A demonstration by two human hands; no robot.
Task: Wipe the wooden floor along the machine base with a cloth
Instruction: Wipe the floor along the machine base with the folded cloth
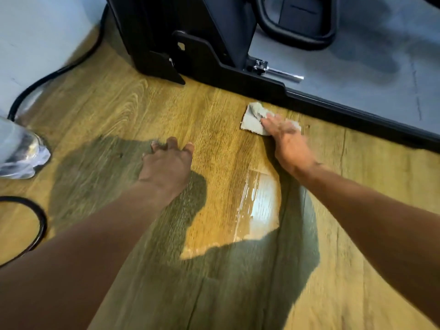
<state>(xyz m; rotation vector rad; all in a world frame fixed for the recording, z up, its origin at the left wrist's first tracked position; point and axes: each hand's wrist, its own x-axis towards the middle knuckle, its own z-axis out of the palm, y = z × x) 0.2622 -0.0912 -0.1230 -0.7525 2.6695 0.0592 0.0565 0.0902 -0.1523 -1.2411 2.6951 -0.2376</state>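
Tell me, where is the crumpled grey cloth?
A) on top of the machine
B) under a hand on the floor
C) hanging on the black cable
B: the right hand presses the crumpled grey cloth onto the wooden floor beside the black machine base.

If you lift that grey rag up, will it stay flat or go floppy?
Probably floppy: the cloth is crumpled and folded under the right hand. It looks thin, so likely light. It should slide easily on the smooth wooden floor.
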